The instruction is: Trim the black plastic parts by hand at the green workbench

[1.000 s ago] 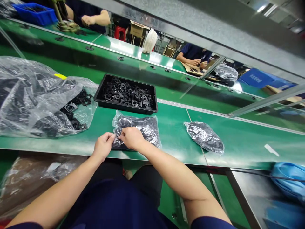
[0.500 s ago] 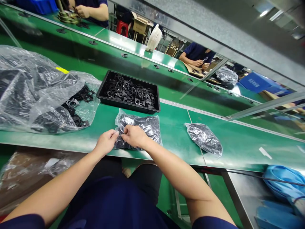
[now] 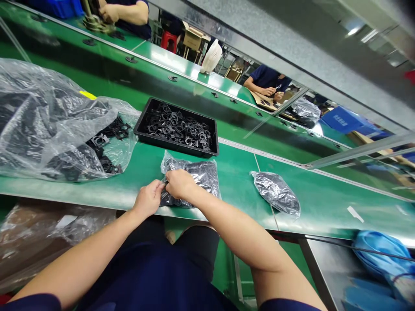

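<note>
A clear plastic bag (image 3: pixel 205 175) packed with black parts lies near the front edge of the green bench, in front of me. My left hand (image 3: pixel 149 198) is closed, pinching the bag's left end between thumb and fingers. Right beside it, my right hand (image 3: pixel 180 185) grips the same end, its fingers curled down and partly hidden behind the knuckles. Just behind the bag stands a black tray (image 3: pixel 173 149) filled with small black plastic parts (image 3: pixel 181 127).
A large clear bag (image 3: pixel 65 125) of black parts spreads over the bench at left. Another filled bag (image 3: pixel 275 194) lies to the right. Blue cloth (image 3: pixel 381 250) sits at lower right. Across the divider, co-workers' hands (image 3: pixel 110 14) handle parts. A metal beam (image 3: pixel 275 60) crosses overhead.
My two hands have drawn closer together at the bag's left end, the right one shifting slightly left. The view has tilted a little; the bags and tray stay in place.
</note>
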`<state>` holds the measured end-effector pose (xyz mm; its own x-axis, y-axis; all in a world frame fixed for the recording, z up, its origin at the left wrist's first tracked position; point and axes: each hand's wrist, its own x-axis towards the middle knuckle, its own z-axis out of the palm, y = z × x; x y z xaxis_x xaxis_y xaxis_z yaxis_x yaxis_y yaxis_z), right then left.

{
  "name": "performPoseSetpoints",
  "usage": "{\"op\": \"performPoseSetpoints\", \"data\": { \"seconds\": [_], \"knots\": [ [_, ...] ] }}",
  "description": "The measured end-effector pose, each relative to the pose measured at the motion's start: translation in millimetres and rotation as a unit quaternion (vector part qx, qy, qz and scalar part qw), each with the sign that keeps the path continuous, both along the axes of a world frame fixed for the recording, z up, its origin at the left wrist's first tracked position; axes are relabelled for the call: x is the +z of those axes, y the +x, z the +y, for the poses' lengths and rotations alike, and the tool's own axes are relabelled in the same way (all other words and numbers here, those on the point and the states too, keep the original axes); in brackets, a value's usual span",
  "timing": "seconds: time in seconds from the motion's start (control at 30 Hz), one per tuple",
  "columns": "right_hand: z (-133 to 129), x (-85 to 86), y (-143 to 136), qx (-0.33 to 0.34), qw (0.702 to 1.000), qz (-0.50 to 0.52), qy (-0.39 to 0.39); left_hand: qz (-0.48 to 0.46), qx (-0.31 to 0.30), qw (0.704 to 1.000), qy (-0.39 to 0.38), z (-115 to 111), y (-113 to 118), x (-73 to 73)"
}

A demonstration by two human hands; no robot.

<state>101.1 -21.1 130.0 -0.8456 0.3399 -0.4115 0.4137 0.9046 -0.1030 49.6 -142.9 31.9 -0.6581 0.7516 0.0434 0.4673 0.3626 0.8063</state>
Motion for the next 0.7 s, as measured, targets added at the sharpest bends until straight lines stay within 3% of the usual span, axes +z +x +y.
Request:
{"op": "performPoseSetpoints", "data": {
  "seconds": [0.23, 0.37, 0.53, 0.7],
  "knots": [
    [23, 11.5, 8, -0.05, 0.992, -0.007, -0.119, -0.067, 0.028, 0.997, 0.006, -6, 0, 1.3],
    [18, 12.3, 6, -0.011, 0.994, -0.063, -0.094, -0.085, 0.043, 0.995, 0.009, 0, -2, 4.3],
    [12, 10.7, 1, 0.042, 0.992, -0.086, -0.076, -0.061, -0.002, 0.997, -0.039, 6, -4, 5.1],
    [5, 12.8, -4, 0.072, 0.99, -0.117, -0.032, -0.013, -0.007, 1.0, 0.011, 4, 3, 5.5]
  ]
}}
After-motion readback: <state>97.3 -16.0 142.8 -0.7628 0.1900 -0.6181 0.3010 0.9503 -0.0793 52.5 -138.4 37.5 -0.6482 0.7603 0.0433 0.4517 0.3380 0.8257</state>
